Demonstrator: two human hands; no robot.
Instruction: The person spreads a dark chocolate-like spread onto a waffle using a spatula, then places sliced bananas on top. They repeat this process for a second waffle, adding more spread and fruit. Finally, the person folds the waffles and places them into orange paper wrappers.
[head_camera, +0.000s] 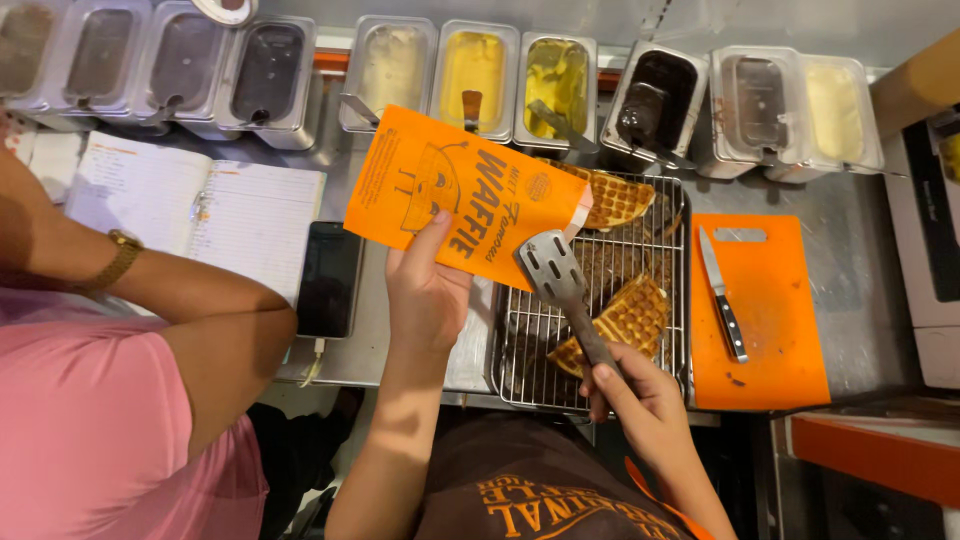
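The left hand (428, 290) grips an orange paper sleeve (462, 198) with one waffle piece (612, 198) already partly inside. The right hand (640, 392) is closed around a slotted spatula (556, 275). A second waffle piece (622, 322) lies unbagged on the wire rack (525, 340), near side.

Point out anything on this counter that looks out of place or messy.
A phone lies on the counter beside the wire rack, close to the food. A bare knife rests on the orange cutting board. Nothing looks spilled or broken.

Orange sleeve (470, 195) and spatula (560, 285) in hands
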